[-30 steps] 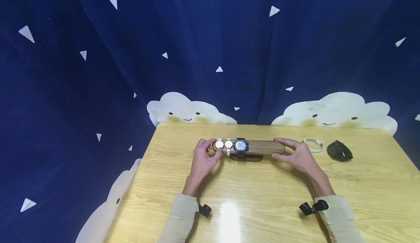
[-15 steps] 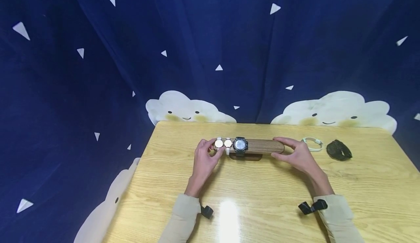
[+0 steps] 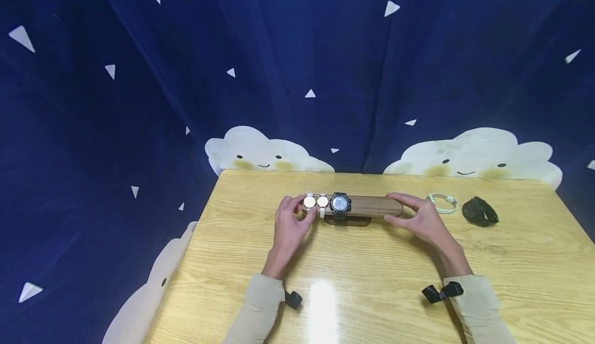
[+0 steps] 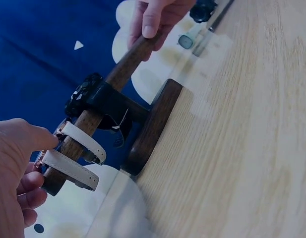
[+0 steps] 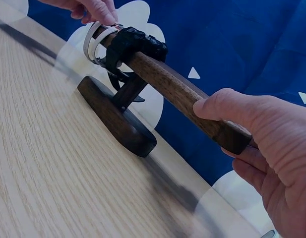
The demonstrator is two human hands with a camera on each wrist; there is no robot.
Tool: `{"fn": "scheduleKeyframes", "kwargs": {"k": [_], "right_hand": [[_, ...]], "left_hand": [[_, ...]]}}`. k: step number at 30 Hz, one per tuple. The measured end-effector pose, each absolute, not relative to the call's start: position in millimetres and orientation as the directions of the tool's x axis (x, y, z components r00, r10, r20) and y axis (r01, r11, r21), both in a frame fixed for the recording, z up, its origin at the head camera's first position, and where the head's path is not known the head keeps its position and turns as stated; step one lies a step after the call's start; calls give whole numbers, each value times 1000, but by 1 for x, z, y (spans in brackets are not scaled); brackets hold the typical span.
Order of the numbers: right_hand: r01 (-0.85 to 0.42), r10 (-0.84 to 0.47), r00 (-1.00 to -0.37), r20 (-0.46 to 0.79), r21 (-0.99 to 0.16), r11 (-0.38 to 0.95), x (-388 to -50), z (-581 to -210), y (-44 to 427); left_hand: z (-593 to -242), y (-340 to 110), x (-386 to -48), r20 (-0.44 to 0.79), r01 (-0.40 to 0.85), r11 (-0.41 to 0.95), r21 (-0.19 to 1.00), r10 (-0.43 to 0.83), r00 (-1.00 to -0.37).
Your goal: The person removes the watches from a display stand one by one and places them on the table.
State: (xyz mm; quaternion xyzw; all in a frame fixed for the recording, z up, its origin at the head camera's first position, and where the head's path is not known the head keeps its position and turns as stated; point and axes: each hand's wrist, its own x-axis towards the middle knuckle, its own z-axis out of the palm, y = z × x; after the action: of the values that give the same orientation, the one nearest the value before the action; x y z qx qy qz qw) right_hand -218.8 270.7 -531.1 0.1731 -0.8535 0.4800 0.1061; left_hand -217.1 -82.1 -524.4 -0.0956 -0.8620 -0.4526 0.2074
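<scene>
Three pale watches [image 3: 309, 202], two black watches [image 3: 341, 203], one wooden stand [image 3: 369, 206], one table [image 3: 372, 271]

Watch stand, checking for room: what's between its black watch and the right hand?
In the head view, bare wooden bar separates the black watch and right hand.

The bar [image 3: 369, 206] runs left to right before me over its base [image 3: 358, 222], which stands toward the far side of the desk [image 3: 372, 282]. My left hand [image 3: 289, 223] is at its left end, my right hand [image 3: 425, 222] at its right. Round it, from the left, sit the first watch [image 3: 309, 202], second watch [image 3: 323, 201] and third watch [image 3: 341, 203]. Right of my right hand lies a loose watch [image 3: 450, 199], then another watch [image 3: 473, 211]. Behind the desk hangs a curtain [image 3: 344, 75].
</scene>
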Motion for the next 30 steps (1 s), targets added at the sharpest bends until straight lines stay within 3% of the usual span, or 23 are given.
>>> {"fn": "scheduleKeyframes", "kwargs": {"k": [13, 30], "right_hand": [[-424, -219, -905, 364, -808, 410, -204, -503, 256], [-400, -218, -915, 339, -833, 383, -202, -499, 255]], "left_hand": [[-524, -82, -215, 435, 341, 563, 753, -37, -899], [-524, -80, -214, 419, 300, 587, 752, -74, -905]]}}
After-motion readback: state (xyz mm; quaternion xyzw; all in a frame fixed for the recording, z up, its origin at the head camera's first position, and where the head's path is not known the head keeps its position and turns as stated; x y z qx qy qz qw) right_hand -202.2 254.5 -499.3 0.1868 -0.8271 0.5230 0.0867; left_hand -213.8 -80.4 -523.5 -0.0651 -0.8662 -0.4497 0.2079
